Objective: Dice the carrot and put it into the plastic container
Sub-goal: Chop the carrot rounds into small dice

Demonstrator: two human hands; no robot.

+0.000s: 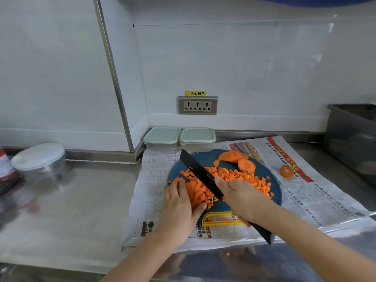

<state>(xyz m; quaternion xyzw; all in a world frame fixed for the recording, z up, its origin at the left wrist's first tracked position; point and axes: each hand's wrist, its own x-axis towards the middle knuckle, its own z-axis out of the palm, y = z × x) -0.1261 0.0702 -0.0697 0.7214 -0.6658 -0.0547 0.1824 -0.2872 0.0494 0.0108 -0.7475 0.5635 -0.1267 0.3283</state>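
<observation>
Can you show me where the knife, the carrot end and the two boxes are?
knife [198, 169], head view, middle of black blade.
carrot end [286, 171], head view, cut face.
left box [162, 135], head view, lid.
right box [197, 135], head view, lid.

The right hand [242, 198] grips a black knife [200, 174]; left-hand fingers [179, 190] press carrot strips [196, 193], diced carrot [244, 178] just beyond them.

Soft, even, bluish light fills the scene, with faint shadows. The steel worktop [85, 200] shows dull glare, and the white wall tiles [284, 68] carry pale reflections. Wide-angle distortion bends the edges; the jar [6, 167] at far left is smeared with blur.
</observation>
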